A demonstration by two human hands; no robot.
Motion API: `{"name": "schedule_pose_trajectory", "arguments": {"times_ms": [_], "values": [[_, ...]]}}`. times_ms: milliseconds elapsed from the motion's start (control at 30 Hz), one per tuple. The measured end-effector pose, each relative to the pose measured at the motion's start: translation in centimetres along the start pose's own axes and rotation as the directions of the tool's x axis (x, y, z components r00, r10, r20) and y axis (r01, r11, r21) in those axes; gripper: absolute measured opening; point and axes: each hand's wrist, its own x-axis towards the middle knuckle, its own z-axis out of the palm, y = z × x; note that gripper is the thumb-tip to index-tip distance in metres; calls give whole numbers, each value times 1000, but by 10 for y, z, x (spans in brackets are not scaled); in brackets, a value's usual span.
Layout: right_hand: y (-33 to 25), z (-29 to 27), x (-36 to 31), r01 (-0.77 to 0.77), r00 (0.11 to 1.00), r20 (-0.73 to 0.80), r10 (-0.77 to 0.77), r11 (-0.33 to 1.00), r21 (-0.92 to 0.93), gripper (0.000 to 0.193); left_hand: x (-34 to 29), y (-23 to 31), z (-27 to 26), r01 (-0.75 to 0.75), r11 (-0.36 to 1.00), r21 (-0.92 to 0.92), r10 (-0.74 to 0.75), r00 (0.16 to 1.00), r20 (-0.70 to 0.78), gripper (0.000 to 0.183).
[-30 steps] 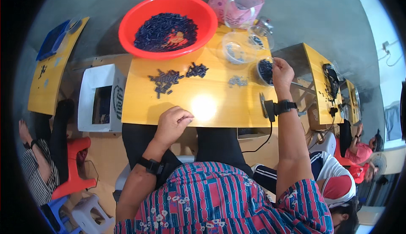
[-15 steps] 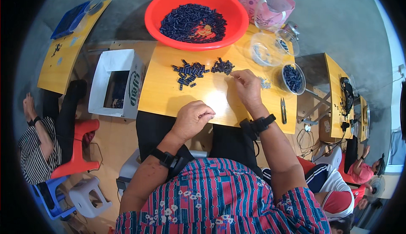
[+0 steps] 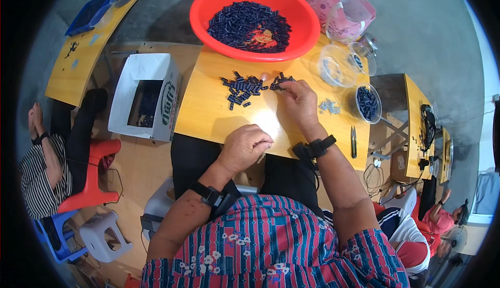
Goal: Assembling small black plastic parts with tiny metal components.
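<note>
So I'm watching someone at a yellow table (image 3: 219,124) covered in little dark tube pieces, both hands busy. The right hand (image 3: 302,102) is at the small pile (image 3: 281,79), fingertips right down by it, thumb and forefinger close together. Can't tell from here if a piece is pinched in there. The left hand (image 3: 242,147) is near the front edge, thumb pressed against curled fingers; if there's anything between them, it's too tiny for me to make out.

The bigger pile (image 3: 243,88) of dark pieces sits just left of the small one. Behind both there's a big red basin (image 3: 200,20) with loads more inside. Over on the right you've got a clear cup (image 3: 368,103) full of dark pieces, some pale see-through bits (image 3: 329,107) scattered beside it, a clear tub (image 3: 336,67) further back, and a pair of snips (image 3: 353,142) lying near the right edge.
</note>
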Motion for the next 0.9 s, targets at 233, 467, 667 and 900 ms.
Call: {"name": "schedule_pose_trajectory", "arguments": {"times_ms": [233,467,667,900], "values": [[-10,24,13,203,979,71,-191,954,-223,17,-2,-3,2,28,999,28,-28,999,18,7],[3,30,9,222,971,162,-173,905,-363,11,-1,0,3,-12,999,32,12,1000,-13,6],[3,12,-22,337,925,314,-214,845,-415,15,-4,-1,3,10,1000,18,-9,1000,-28,4],[-8,-20,-64,200,949,229,-215,976,85,16,-7,12,8,257,959,-123,-264,963,-50,18]]}}
